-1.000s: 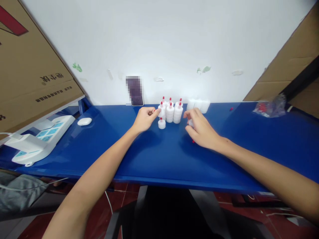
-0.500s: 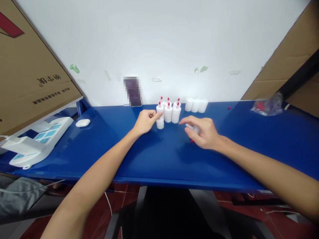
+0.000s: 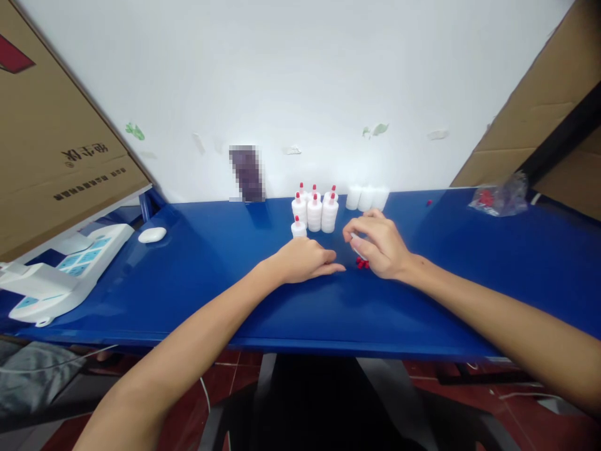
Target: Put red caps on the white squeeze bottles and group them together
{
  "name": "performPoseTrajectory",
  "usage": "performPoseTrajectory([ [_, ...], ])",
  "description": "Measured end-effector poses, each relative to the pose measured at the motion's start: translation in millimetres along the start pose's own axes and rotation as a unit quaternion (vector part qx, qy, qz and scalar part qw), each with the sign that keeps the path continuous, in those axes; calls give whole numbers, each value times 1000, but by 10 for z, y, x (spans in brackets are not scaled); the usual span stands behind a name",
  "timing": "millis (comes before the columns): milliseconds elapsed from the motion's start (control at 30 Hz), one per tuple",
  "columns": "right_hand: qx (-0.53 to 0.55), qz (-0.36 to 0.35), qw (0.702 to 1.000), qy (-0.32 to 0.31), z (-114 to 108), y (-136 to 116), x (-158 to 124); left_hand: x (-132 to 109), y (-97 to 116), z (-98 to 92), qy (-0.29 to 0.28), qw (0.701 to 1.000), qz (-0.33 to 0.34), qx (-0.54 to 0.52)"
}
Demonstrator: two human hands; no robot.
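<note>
My left hand [image 3: 307,260] is over the table in front of the bottles, its thumb and finger a little apart and nothing visible between them. It points toward a small pile of red tips [image 3: 362,263]. In the fingers of my right hand [image 3: 380,243], right above that pile, is a white pointed nozzle cap [image 3: 359,245], partly hidden by the hand. Several white squeeze bottles [image 3: 314,214] with red-tipped nozzles stand upright in two rows. One more red-tipped bottle [image 3: 298,228] stands nearer, its lower part hidden by my left hand.
White bottles without nozzles [image 3: 367,198] stand at the wall. A clear bag of red tips [image 3: 498,197] and a stray red tip [image 3: 429,202] lie to the right. Leftward are a phone [image 3: 247,174], a white earbud case [image 3: 153,235], a power strip [image 3: 70,272] and a cardboard box [image 3: 51,119].
My left hand has let go of the nearest bottle, which now shows a red tip, and moved right and nearer. My right hand keeps the white nozzle cap beside the red tips.
</note>
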State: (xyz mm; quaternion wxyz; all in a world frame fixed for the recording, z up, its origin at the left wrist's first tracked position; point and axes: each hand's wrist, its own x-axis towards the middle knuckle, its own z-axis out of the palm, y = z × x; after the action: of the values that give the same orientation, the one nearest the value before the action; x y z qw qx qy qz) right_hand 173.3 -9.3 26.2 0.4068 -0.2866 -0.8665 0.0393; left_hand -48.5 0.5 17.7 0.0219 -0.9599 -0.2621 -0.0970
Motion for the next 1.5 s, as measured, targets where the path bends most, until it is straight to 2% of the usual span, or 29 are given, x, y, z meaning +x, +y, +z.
performPoseTrajectory([
  [167,62,34,998,-1,13,30,-17,14,15,42,-15,1000,4,11],
  [400,13,81,997,15,45,-7,10,1,38,-29,-26,1000,5,0],
  [533,-6,100,995,10,51,5,12,-30,44,-89,-48,999,-16,-3],
  [767,-83,113,990,-2,54,17,27,-100,33,-238,-102,989,-63,-86],
  [933,-65,115,991,17,46,7,48,-119,38,-310,-146,978,-93,-117],
  [1067,-49,118,991,26,29,-12,61,-159,-31,-382,-182,958,-116,-188],
  [1233,-31,122,992,31,30,-12,58,-169,-91,-402,-178,946,-120,-244],
  [1500,7,119,992,34,36,-26,45,-121,-45,-359,-174,953,-123,-217],
])
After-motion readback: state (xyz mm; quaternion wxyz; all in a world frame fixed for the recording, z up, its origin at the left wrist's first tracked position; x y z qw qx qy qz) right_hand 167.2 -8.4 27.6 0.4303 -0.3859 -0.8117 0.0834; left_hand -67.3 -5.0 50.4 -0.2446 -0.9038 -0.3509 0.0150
